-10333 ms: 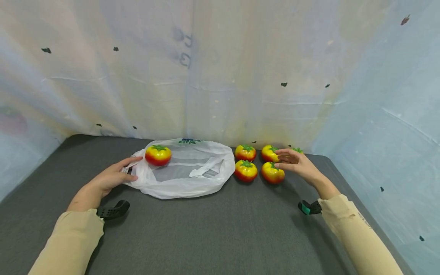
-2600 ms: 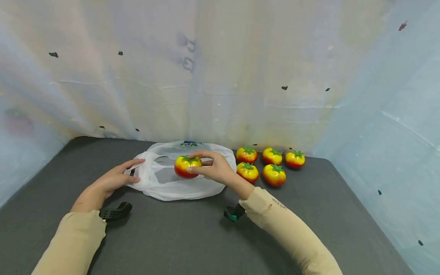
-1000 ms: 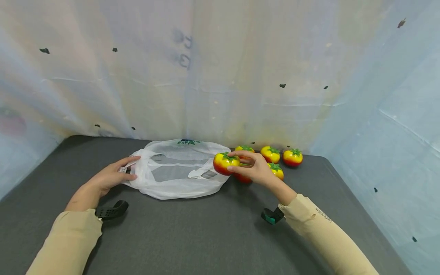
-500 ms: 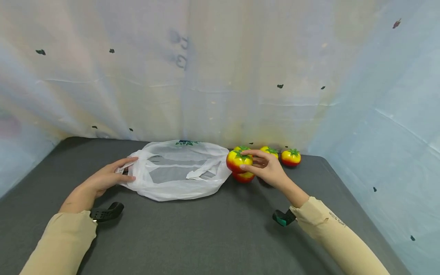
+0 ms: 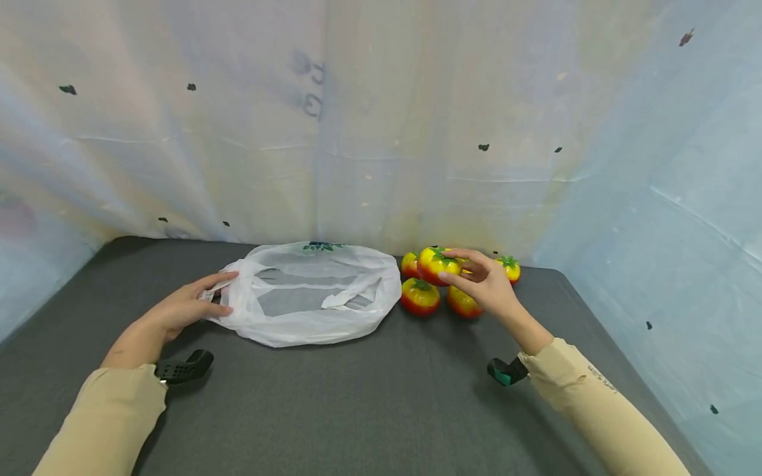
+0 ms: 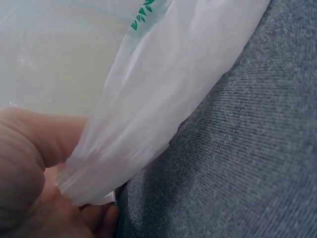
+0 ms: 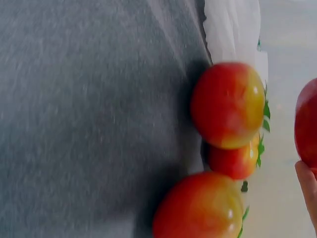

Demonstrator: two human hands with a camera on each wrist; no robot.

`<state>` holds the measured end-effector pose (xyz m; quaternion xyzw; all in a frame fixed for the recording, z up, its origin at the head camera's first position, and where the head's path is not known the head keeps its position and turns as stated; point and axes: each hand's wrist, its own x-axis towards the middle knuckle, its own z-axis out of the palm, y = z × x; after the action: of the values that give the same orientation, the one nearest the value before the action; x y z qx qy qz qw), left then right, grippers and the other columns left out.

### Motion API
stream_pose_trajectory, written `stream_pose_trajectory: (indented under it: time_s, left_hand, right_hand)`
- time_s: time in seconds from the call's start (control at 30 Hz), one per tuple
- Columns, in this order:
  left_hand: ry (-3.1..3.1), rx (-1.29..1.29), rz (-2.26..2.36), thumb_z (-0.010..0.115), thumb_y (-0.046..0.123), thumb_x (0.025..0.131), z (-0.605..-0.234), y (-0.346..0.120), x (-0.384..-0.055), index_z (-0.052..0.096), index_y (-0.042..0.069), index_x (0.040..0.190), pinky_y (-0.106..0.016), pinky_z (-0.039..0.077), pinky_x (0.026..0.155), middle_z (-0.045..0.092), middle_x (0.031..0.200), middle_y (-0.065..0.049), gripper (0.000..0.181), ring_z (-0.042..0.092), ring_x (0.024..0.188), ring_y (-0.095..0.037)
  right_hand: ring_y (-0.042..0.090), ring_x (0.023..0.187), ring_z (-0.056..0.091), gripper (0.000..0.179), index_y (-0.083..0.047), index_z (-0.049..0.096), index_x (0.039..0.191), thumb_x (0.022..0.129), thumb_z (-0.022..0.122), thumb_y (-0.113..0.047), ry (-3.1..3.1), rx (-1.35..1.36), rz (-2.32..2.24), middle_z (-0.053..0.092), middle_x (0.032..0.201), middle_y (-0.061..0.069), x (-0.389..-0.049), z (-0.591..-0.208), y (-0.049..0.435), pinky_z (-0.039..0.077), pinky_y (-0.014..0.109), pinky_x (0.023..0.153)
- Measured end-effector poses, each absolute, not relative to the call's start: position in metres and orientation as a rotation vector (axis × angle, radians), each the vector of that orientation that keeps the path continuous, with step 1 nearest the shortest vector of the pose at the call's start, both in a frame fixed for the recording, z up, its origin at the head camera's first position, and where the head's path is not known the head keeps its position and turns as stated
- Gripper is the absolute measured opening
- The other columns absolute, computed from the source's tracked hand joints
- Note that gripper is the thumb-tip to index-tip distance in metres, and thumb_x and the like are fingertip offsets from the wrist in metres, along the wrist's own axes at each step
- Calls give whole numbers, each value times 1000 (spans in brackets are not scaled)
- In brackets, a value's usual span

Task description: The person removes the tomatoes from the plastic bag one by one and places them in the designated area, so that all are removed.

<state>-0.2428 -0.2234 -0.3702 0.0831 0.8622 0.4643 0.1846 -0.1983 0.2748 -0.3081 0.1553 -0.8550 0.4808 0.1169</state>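
My right hand holds a red-and-yellow tomato with a green leafy top, raised over a group of tomatoes. Part of that held tomato shows at the right edge of the right wrist view, a fingertip against it. Below it sit a front-left tomato and a front-right tomato, and others behind are partly hidden. My left hand grips the gathered left end of a white plastic bag lying with its mouth spread. In the left wrist view, thumb and fingers pinch the bunched plastic.
A dark grey cloth-covered table lies under everything. Pale plastic sheeting hangs behind it and along both sides. One tomato stands at the far right of the group, near the back edge.
A tomato that lay at the bag's left end was taken up by my right hand, carried right across the bag, and is now above the other tomatoes. My left hand keeps its grip.
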Motion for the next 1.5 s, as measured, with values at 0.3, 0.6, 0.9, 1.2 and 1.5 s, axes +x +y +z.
stream_pose_trajectory:
  time_s: [0.3,0.6,0.9,1.2,1.5]
  left_hand:
    - [2446,215,1268,68,24,86,-372,-222,-244,16,11,154,-77,10,101,-7,155,-32,86,-6,137,-59]
    - [2467,204,1243,68,25,86,-372,-227,-244,15,10,154,-77,13,100,-6,154,-34,87,-4,137,-60]
    - [2455,217,1231,70,26,85,-369,-227,-242,15,9,153,-79,11,99,-7,154,-34,89,-5,136,-61]
    - [2457,230,1232,70,26,85,-370,-228,-242,15,8,153,-78,13,99,-6,154,-34,90,-4,136,-61]
    - [2442,226,1244,69,30,86,-371,-234,-240,13,9,154,-78,14,99,-6,154,-34,90,-4,136,-60]
  right_hand:
    - [18,114,62,40,-7,61,126,88,69,-15,-2448,336,1364,55,134,11,-194,-311,299,47,15,91]
    - [38,121,56,44,-6,57,130,89,68,-17,-2472,281,1297,48,141,14,-194,-312,318,47,8,82]
    - [44,126,49,45,-12,56,130,91,65,-32,-2612,132,1101,45,144,15,-186,-320,344,42,55,102]
    - [48,127,45,49,-13,52,133,92,62,-38,-2707,71,1015,35,150,21,-183,-322,360,42,61,98]
    - [52,130,37,51,-6,41,137,97,53,-35,-2862,65,911,31,148,29,-184,-330,368,38,62,101]
